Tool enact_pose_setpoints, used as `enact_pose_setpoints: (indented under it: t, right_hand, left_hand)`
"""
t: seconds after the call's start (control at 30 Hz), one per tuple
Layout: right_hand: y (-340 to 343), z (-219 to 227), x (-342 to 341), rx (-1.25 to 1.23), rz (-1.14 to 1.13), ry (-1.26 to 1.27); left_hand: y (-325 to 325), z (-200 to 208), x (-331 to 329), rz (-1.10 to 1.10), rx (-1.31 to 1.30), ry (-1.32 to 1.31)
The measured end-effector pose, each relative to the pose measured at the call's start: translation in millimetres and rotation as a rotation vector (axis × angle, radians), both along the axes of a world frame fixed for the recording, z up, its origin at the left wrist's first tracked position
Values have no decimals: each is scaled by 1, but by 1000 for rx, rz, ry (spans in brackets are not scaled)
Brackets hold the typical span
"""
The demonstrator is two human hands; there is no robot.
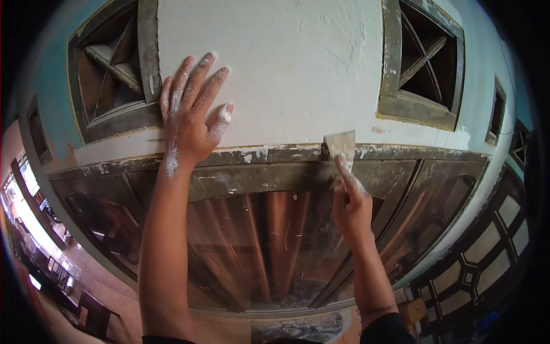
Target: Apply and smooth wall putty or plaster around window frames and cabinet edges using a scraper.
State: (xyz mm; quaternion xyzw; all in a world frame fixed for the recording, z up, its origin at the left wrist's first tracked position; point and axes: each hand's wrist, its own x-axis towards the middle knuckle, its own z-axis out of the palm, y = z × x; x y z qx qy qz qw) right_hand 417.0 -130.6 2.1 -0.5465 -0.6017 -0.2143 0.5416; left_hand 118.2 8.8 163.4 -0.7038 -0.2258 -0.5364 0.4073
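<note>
My left hand [193, 109], dusted with white powder, lies with its fingers stretched out against the white wall [269, 74], just right of a wooden vent frame. My right hand [350, 198] grips a putty knife [341, 143] with the index finger laid along it. The broad blade points up, with its edge at the seam between the wall and the brown wooden window frame [263, 153]. White smears and flakes mark that frame. The handle is mostly hidden in my fingers.
Two vents with crossed slats, a left one [89, 123] and a right one [418, 110], flank the white wall. Below is window glass [286, 241] with brown curtains behind it. A dark grille [470, 258] stands at the right, and a wooden stool [412, 311] at the lower right.
</note>
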Motion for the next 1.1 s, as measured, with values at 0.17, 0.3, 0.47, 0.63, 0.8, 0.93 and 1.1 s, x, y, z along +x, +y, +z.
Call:
enact_pose_setpoints:
  t: [0.17,0.3,0.47,0.63,0.8,0.93,1.1]
  right_hand:
    - [7,22,-7,54,38,3]
    - [8,-3,-15,34,71,21]
    - [13,15,-19,72,36,-13]
    - [15,-4,-25,107,87,19]
    - [19,14,-24,99,70,-13]
    - [17,-5,-29,112,95,16]
    - [23,16,-33,79,64,-23]
  left_hand:
    - [1,3,-6,-10,5,26]
    - [0,-1,-11,-1,28,2]
    - [3,2,-4,-28,37,-23]
    - [2,-1,-6,-29,26,-36]
    - [4,3,-6,-58,59,-34]
    - [5,1,-11,-63,49,-15]
    - [8,0,-7,-86,63,-26]
